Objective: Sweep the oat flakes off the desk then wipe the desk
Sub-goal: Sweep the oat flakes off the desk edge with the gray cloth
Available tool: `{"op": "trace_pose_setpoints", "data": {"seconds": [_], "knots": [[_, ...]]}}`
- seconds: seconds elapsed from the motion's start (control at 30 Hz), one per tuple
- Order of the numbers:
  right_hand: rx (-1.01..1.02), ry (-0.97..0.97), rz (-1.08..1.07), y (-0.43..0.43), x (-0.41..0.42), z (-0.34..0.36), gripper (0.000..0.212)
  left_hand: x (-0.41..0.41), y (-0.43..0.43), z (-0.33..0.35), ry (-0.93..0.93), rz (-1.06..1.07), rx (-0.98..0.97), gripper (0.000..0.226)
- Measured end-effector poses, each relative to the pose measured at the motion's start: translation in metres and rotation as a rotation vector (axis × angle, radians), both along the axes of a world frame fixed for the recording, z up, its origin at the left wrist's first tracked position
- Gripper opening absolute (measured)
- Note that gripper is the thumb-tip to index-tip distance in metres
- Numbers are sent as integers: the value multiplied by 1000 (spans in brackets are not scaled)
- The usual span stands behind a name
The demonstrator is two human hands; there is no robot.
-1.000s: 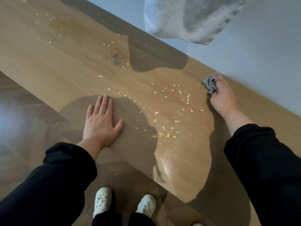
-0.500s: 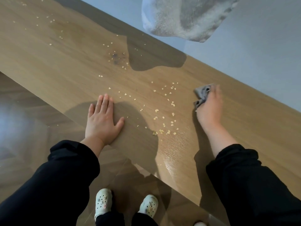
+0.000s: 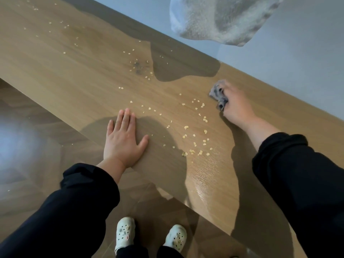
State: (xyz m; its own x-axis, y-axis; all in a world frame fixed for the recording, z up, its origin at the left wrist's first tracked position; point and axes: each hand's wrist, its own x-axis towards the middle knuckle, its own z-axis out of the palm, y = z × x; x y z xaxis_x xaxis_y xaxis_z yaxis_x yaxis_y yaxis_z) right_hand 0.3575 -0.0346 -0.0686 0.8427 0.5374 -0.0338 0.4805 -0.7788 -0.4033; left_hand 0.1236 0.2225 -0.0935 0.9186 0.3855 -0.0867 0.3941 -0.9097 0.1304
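the wooden tabletop [image 3: 74,75] runs slantwise across the view, and a pale wall [image 3: 297,62] stands behind its far edge.

the left hand [image 3: 124,140] lies flat on the tabletop, close to the near edge. its fingers [image 3: 126,118] are straight and close together, and the thumb sticks out to the side. it holds nothing.

the right hand [image 3: 237,105] is farther back, near the wall side of the tabletop. its fingers are curled round a small grey cloth [image 3: 216,94], which is bunched up and pressed down on the wood. part of the cloth pokes out past the hand on the side toward the left hand.

the oat flakes [image 3: 195,135] are on the tabletop. most of them lie in a loose patch between the two hands, starting just beside the cloth and reaching down toward the near edge. a small heap of them sits close to that edge. more flakes are scattered farther off to the left, some round a dark smudge [image 3: 137,67] on the wood and some thin ones near the far left end.

both arms are in black sleeves [image 3: 297,174].

a fuzzy grey and white thing [image 3: 219,19] shows at the top of the view, above the far edge, and a dark shadow lies on the wood under it. what it is cannot be told.

below the tabletop is a shiny brown floor [image 3: 37,127], with two white shoes [image 3: 124,231] with holes in them standing on it.
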Motion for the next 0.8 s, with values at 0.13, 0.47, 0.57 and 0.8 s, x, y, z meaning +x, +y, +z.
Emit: {"op": "trace_pose_setpoints", "data": {"seconds": [0.13,0.47,0.57,0.8], "knots": [[-24,-23,-187,10,9,2,58,0,0,-1,12,0,-2,85],[-53,30,-261,-50,-34,3,71,1,0,0,17,4,-14,90],[-4,-22,-321,-32,-58,0,69,0,1,0,20,-2,-10,91],[-50,111,-51,-2,-95,10,73,1,0,3,42,-2,-34,92]]}}
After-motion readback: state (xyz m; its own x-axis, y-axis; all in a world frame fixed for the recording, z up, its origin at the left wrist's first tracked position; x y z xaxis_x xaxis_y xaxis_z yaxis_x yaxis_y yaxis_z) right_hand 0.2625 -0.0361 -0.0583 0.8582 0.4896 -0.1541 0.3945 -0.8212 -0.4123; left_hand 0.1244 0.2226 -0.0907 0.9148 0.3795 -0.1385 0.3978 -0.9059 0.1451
